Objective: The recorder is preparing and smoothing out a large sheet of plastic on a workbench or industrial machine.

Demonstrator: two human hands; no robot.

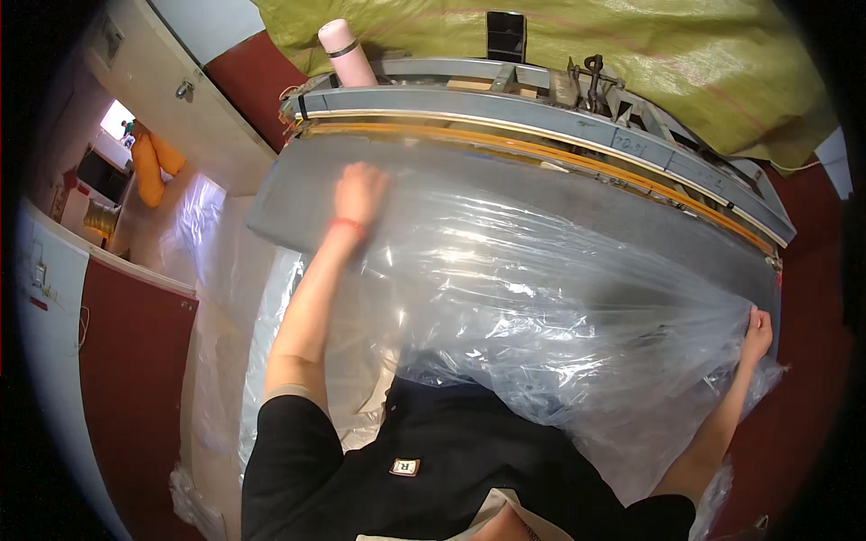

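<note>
A wide sheet of clear plastic film (pixel 505 270) stretches between my two hands, creased and shining. Its right edge is gathered in my right hand (pixel 759 335), closed around it at the right end of the long grey padded board (pixel 307 171). Over the board's left part, my left hand (pixel 361 194) is curled and somewhat blurred, with the film's left side trailing from it; an orange-red band circles this wrist. The film covers much of the board's near side and hangs down in front of my body.
Behind the board runs a grey metal frame (pixel 469 101) with an orange strip (pixel 505 135). A pink bottle (pixel 347 52) and a dark phone-like slab (pixel 505 36) stand at the back, before a yellow-green woven sheet (pixel 704 81). More plastic (pixel 194 221) lies left, near an open door (pixel 180 90).
</note>
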